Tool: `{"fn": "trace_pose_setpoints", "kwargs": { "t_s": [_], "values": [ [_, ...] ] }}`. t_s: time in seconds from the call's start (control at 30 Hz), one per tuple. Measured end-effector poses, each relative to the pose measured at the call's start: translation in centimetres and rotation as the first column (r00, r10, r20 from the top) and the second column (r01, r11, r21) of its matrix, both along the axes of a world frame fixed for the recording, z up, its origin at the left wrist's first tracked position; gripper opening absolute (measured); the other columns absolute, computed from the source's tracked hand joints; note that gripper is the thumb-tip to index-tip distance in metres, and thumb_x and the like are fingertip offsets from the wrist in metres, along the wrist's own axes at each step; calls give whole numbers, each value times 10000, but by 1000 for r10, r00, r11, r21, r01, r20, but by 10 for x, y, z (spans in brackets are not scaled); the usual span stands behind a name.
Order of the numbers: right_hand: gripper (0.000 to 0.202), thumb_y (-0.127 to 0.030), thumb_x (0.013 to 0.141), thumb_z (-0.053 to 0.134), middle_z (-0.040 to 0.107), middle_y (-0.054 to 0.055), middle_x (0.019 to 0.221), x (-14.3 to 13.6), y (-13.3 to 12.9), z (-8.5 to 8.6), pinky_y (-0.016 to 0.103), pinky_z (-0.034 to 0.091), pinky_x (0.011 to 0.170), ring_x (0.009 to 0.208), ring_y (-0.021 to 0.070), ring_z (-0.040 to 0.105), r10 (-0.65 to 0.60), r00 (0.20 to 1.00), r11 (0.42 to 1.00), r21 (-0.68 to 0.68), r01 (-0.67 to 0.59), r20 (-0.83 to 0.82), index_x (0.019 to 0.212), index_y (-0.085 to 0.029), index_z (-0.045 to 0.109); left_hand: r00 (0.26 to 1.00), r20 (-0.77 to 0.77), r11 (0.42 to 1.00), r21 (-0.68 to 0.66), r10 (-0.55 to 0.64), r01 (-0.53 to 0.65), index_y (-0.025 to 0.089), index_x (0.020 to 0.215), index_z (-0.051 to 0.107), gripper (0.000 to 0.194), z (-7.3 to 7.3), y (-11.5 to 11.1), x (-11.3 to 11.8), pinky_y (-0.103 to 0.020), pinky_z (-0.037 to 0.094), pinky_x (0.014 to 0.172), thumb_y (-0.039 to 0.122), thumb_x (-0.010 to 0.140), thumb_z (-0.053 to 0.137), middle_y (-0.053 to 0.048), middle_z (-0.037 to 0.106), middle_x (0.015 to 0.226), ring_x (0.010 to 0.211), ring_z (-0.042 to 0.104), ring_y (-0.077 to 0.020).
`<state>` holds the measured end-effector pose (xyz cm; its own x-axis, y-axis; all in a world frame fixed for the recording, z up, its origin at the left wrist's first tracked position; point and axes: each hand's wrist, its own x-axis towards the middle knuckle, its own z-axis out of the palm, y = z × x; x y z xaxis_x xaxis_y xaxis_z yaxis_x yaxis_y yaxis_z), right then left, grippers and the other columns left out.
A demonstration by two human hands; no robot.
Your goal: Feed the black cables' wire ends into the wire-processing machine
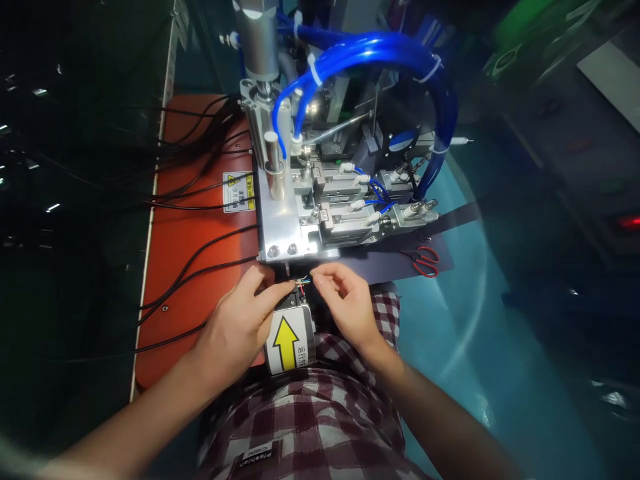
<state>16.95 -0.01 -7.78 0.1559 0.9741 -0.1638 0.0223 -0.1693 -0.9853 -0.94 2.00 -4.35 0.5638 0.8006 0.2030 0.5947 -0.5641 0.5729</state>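
Between my hands, just in front of the machine's metal plate, are several thin coloured wires (305, 281). My left hand (240, 323) is closed, thumb and forefinger pinching at the left end of these wires. From the other side, my right hand (350, 303) pinches at their free tips, its thumb and forefinger together. The wires are too small to show exactly which strand each hand grips. Directly below them is a curved cover with a yellow arrow label (286, 343), partly behind my left hand.
The metal machine (280, 227) stands ahead, with thick blue air hoses (375, 50) arching above it. Black cables (200, 263) cross the orange tabletop (185, 240) on the left. Red-handled scissors (427, 261) lie on the dark surface at right. A warning label (239, 192) is beside the machine.
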Motion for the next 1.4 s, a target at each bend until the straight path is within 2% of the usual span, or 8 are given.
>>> {"fn": "trace_pose_setpoints", "kwargs": {
  "t_s": [0.3, 0.47, 0.63, 0.73, 0.97, 1.13, 1.23, 1.4],
  "values": [
    [91, -200, 840, 565, 537, -4, 688, -5, 3, 9, 254, 381, 551, 589, 128, 468, 46, 953, 984, 151, -95, 301, 758, -173, 593, 1000, -7, 1000, -24, 6, -6, 162, 1135, 612, 293, -1, 0, 0, -245, 499, 683, 129, 921, 415, -63, 488, 943, 860, 564, -165],
    [135, -289, 805, 570, 525, -17, 625, -6, 7, 6, 236, 356, 475, 529, 122, 451, 68, 998, 994, -89, -68, 0, 734, -174, 576, 1000, -24, 1000, -5, -14, 14, 152, 1141, 606, 294, 1, -1, -1, -256, 504, 718, 97, 901, 445, -71, 519, 966, 881, 567, -173],
    [188, -336, 726, 631, 450, -54, 524, -2, 11, 1, 211, 239, 394, 428, 80, 320, 23, 971, 961, -262, -87, -238, 683, -157, 592, 999, -38, 999, 46, -26, 27, 135, 1122, 598, 279, 1, -1, -3, -292, 512, 746, 84, 891, 451, -88, 573, 991, 887, 580, -196],
    [231, -376, 724, 656, 449, -53, 523, 1, 9, 1, 208, 235, 394, 434, 78, 313, -21, 974, 967, -252, -38, -226, 708, -152, 605, 997, -71, 996, 76, -41, 47, 115, 1120, 598, 276, 1, -1, -3, -307, 517, 712, 93, 895, 439, -103, 574, 973, 858, 588, -209],
    [220, -384, 737, 638, 481, -44, 539, -5, 12, 9, 226, 310, 421, 454, 100, 391, 47, 980, 974, -208, -88, -192, 692, -173, 594, 990, -139, 995, 83, -40, 52, 112, 1137, 586, 319, 2, -2, -4, -337, 529, 708, 52, 866, 429, -119, 561, 987, 863, 579, -227],
    [243, -399, 760, 619, 451, -58, 504, -4, 13, -3, 220, 284, 420, 435, 96, 366, 105, 966, 957, -242, -163, -235, 701, -171, 558, 939, -342, 977, 210, 44, 31, 177, 1140, 607, 349, 11, -5, -4, -454, 501, 655, 83, 835, 465, -127, 543, 962, 841, 537, -304],
    [274, -416, 781, 609, 429, -65, 464, 0, 7, -5, 223, 279, 430, 423, 97, 354, 132, 956, 950, -241, -198, -263, 679, -174, 533, 922, -386, 989, 147, 37, 22, 177, 1156, 598, 366, 14, -6, -3, -412, 507, 619, 86, 837, 443, -123, 549, 958, 805, 544, -283],
    [235, -387, 837, 589, 447, -45, 575, 0, -7, 8, 226, 300, 447, 484, 105, 382, 66, 997, 988, -138, -70, -36, 732, -182, 547, 930, -367, 997, 79, 5, 25, 121, 1183, 575, 403, 15, -9, 2, -349, 532, 602, 33, 815, 433, -106, 579, 944, 746, 568, -229]
  ]
}}
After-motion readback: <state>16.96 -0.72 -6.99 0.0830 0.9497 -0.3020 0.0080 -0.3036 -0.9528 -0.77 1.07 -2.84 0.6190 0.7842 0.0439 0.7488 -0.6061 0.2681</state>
